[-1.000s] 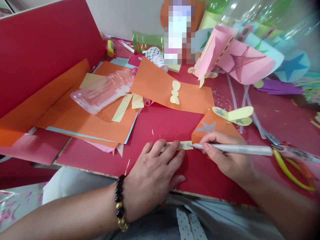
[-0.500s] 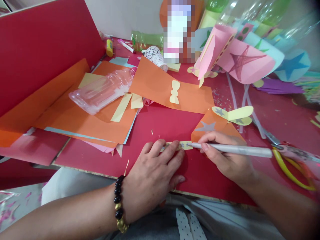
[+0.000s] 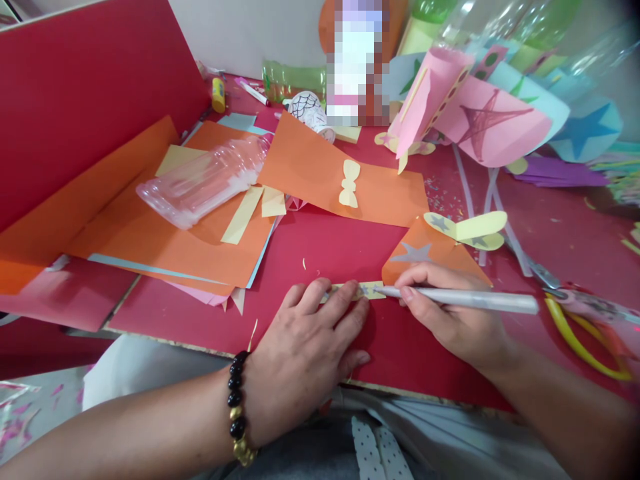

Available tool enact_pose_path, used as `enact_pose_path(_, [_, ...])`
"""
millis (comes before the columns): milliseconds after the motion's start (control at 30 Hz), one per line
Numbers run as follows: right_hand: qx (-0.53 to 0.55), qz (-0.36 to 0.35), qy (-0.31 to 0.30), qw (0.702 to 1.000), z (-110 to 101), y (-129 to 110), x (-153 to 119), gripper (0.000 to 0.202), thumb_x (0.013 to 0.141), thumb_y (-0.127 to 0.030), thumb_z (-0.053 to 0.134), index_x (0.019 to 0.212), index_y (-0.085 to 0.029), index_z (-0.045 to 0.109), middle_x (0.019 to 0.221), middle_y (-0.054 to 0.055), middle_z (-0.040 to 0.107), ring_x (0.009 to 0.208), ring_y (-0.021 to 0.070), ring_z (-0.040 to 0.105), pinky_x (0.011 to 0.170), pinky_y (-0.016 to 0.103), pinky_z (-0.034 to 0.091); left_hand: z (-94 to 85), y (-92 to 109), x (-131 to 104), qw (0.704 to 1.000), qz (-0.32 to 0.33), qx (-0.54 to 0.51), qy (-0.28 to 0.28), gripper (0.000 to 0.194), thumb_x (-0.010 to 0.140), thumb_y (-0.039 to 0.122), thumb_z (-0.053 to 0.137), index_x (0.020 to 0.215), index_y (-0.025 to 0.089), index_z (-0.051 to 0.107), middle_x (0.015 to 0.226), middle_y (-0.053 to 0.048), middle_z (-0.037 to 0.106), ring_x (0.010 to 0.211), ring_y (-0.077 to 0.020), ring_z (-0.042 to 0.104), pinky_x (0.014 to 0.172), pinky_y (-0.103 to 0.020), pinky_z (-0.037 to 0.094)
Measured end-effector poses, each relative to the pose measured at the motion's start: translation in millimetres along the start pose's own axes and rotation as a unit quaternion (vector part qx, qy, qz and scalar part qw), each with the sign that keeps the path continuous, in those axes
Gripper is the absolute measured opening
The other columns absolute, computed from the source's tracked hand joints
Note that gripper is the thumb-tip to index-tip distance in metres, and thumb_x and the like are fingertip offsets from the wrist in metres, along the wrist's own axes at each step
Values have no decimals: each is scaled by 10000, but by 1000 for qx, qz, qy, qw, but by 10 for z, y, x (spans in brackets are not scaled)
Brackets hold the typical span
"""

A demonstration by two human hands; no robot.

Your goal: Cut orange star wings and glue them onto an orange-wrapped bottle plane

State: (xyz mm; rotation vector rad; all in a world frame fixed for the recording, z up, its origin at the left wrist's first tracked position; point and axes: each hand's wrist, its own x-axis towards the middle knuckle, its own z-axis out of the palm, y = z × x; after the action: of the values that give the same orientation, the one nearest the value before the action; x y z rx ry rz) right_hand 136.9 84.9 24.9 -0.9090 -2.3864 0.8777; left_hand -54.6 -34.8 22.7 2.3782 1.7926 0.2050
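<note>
My left hand (image 3: 315, 340) lies flat with its fingers a little spread, pressing down a narrow pale yellow strip (image 3: 378, 291) near the table's front edge. Small grey stars are drawn on the strip, part of which my fingers cover. My right hand (image 3: 450, 310) is closed around a white pen (image 3: 470, 298), whose tip touches the strip near its right end. Just above my right hand is an orange paper piece (image 3: 430, 250) with a grey star, and on it sits a yellow cutout (image 3: 467, 230) with rounded wings.
Orange sheets (image 3: 200, 257) and a clear plastic bottle (image 3: 200, 180) lie left. An orange sheet (image 3: 320, 173) bears a yellow bow-shaped cutout (image 3: 349, 183). Yellow-handled scissors (image 3: 575, 333) lie right. Decorated pink paper (image 3: 500, 120) and bottles stand at back right.
The pen's back end has swung very slightly to the left while its tip stays on the strip. My left hand has not visibly moved.
</note>
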Motion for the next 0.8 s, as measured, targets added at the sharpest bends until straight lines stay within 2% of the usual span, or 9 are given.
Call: enact_pose_path(800, [13, 8, 0, 1000, -11, 10, -10, 116, 896, -221, 543, 798, -205, 603, 686, -16, 620, 587, 112, 556, 596, 253, 434, 17, -3, -4, 1000, 2, 5, 3, 461, 955, 458, 451, 1369, 258, 478, 1443, -27, 457, 1171, -271, 416, 945, -439, 402])
